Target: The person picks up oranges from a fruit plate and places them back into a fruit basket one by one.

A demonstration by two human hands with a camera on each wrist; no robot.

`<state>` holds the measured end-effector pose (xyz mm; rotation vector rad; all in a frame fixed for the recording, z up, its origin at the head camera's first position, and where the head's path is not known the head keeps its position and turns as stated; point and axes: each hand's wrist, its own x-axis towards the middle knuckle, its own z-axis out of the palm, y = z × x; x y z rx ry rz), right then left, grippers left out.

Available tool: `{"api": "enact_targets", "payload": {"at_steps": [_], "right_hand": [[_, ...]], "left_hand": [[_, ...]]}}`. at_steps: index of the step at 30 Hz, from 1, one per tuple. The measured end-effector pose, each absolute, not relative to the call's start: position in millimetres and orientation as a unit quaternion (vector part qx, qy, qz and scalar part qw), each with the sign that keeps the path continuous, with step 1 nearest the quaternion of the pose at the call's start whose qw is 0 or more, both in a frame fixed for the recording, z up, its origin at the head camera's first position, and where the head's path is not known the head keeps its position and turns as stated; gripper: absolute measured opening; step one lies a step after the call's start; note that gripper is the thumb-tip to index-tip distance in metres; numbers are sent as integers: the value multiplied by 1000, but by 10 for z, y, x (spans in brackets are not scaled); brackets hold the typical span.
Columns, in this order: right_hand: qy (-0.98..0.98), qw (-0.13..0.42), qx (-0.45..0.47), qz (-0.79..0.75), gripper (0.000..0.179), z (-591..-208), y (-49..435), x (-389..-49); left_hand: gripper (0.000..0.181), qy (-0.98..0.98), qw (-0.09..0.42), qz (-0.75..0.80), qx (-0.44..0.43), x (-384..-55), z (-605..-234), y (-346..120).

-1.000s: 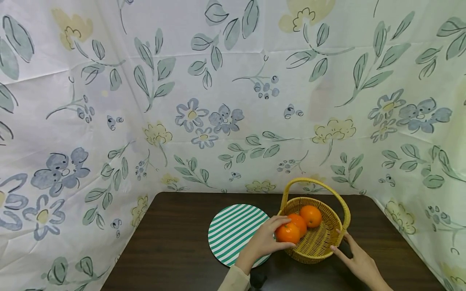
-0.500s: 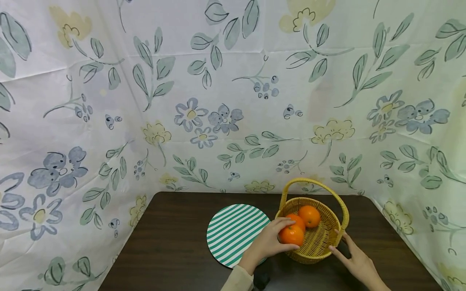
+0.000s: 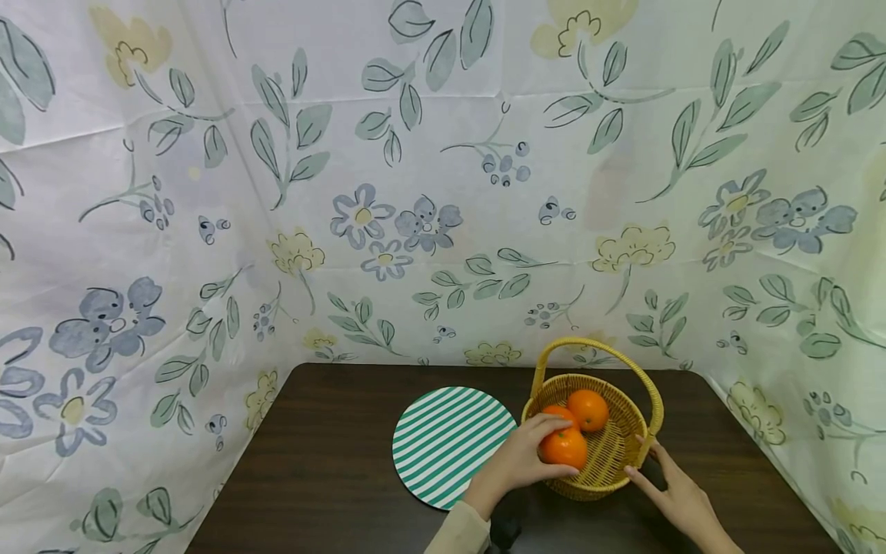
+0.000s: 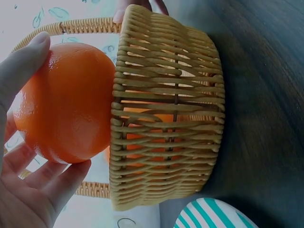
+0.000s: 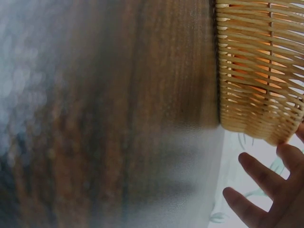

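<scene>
Dark wooden table (image 3: 332, 462) under you: your left hand (image 3: 515, 462) grasps an orange (image 3: 563, 448) at the wicker basket (image 3: 609, 454) rim, fingers curled round it; your right hand (image 3: 674, 496) steadies the basket's side, fingers straight.

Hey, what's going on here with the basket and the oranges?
A person's left hand grips an orange at the near rim of a wicker basket on a dark table. The right hand steadies the basket's right side with straight fingers. Two more oranges lie inside the basket. A green-striped round mat lies just left of it, with nothing on it.
</scene>
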<state>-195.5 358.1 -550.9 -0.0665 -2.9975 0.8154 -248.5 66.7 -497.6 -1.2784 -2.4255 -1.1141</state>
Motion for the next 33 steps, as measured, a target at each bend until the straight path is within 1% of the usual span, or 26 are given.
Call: {"api": "enact_targets", "payload": {"at_steps": [5,13,24,33], "right_hand": [[-964,17,-21,264,79,-5508,3585,-1963],[-963,-6,-24,267,83,-5493,3579,-1959],[-961,17,-12,275,75,-5493,3578,-1957],[-963,22,-14,269,79,-5511,3580,-1957]], "left_hand": [[63,-823,96,-360,-429,-2491,-5000,719],[64,-842,91,-333,-414,-2481,-5037,765],[66,-858,108,-311,-394,-2489,-5094,828],[66,-864,118,-298,-388,-2508,-5173,881]]}}
